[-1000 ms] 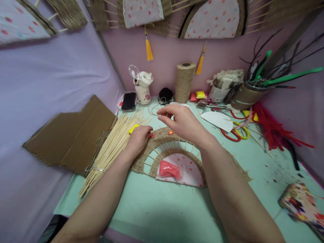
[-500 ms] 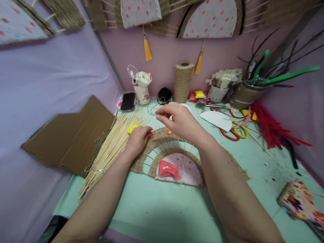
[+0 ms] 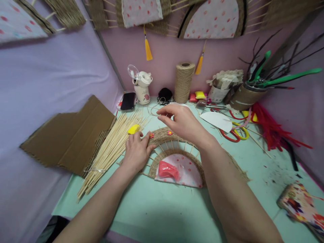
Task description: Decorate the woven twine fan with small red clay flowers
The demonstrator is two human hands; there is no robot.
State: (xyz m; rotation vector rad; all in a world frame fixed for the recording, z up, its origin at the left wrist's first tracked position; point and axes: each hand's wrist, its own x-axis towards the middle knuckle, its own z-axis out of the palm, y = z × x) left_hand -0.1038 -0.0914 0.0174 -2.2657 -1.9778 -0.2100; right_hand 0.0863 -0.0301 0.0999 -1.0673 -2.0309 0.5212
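Note:
A half-round twine weaving point(image 3: 162, 137) on thin sticks lies on the table, its inner half-circle point(image 3: 187, 165) painted with red dots. Two small pink clay flowers with yellow centres sit on its outer band: one flower point(image 3: 169, 133) near the top, another flower point(image 3: 152, 135) farther left. My left hand point(image 3: 136, 152) lies on the band's left part, fingers apart, its index fingertip beside the left flower. Over the weaving hovers my right hand point(image 3: 181, 121), thumb and index finger curved with a gap between their tips; nothing shows in it. A packet of pink clay point(image 3: 168, 170) rests on the half-circle.
Left are a bundle of thin sticks point(image 3: 108, 155), yellow clay point(image 3: 133, 129) and cardboard point(image 3: 68, 131). Behind stand a twine spool point(image 3: 184, 82), a white bottle point(image 3: 142, 91) and a phone point(image 3: 128, 101). Scissors point(image 3: 231, 135), white paper point(image 3: 216, 120) and a tool pot point(image 3: 246, 96) lie right.
My left hand has drawn back slightly from the left flower and turned flatter, its fingers spreading onto the band. The right hand has hardly moved.

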